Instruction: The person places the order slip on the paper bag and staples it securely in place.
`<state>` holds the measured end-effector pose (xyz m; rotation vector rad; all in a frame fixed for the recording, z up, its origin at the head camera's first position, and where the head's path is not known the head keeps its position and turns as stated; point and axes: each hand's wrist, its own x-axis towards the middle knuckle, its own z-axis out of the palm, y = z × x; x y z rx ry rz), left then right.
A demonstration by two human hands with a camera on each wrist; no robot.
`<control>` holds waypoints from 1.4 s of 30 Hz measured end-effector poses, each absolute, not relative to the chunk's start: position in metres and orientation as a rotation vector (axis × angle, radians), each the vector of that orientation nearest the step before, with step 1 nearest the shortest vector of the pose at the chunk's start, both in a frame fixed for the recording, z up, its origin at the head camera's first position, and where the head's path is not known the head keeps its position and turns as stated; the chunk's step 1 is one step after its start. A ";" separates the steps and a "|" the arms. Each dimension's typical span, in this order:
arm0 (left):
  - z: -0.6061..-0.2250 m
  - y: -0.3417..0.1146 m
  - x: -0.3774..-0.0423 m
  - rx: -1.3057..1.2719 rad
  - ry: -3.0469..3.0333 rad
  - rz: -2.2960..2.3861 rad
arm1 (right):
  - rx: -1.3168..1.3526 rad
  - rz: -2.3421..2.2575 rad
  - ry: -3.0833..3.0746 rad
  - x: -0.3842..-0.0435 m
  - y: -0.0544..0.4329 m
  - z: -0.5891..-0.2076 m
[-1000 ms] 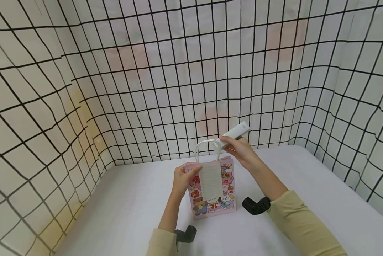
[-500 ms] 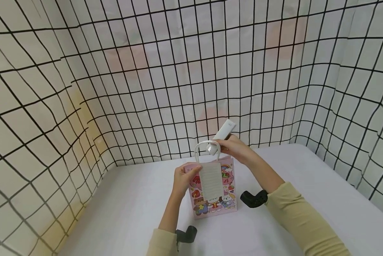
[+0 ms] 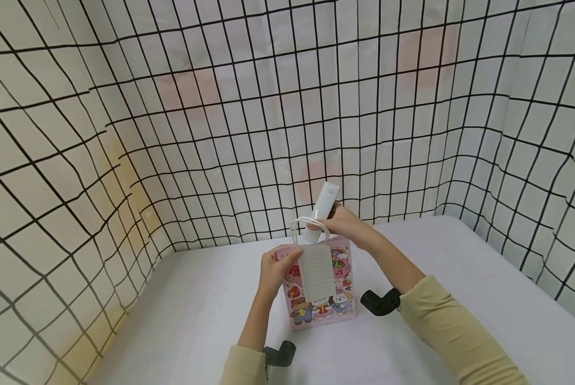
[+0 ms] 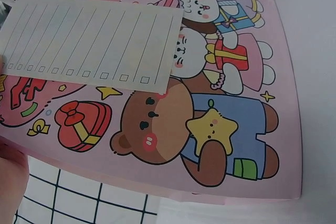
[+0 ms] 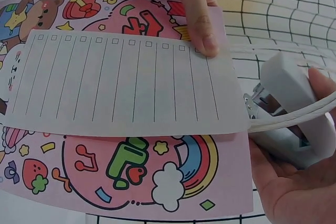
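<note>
A pink gift bag printed with cartoon animals stands upright on the table. Against its front, my left hand pinches a lined checklist sheet to the bag's top edge, thumb in front. My right hand grips a white stapler, tilted up behind the bag's white cord handles. In the right wrist view the stapler has its jaws apart, pointing at the top of the sheet and bag, with one cord handle crossing in front of it. The left wrist view shows the sheet's printed boxes.
The white-covered table is enclosed at the back and sides by white cloth with a black grid net. A black wrist device sits at the right cuff, another black device at the left.
The right hand has moved left and turned the stapler more upright, bringing it from beside the cord handles to behind them at the bag's top. The left hand holds still.
</note>
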<state>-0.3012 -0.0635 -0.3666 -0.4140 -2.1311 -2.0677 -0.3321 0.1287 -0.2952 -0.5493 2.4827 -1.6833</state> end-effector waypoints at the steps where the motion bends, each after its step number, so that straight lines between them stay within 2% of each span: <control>1: -0.366 -0.063 -0.301 -0.412 -2.130 -2.066 | -0.571 -1.661 2.498 -0.331 0.128 -0.295; 22: -0.366 -0.062 -0.301 -0.406 -2.116 -2.051 | -0.795 -1.393 2.686 -0.313 0.118 -0.296; 42: -0.368 -0.063 -0.304 -0.408 -2.166 -2.016 | -0.932 -1.407 2.702 -0.313 0.118 -0.307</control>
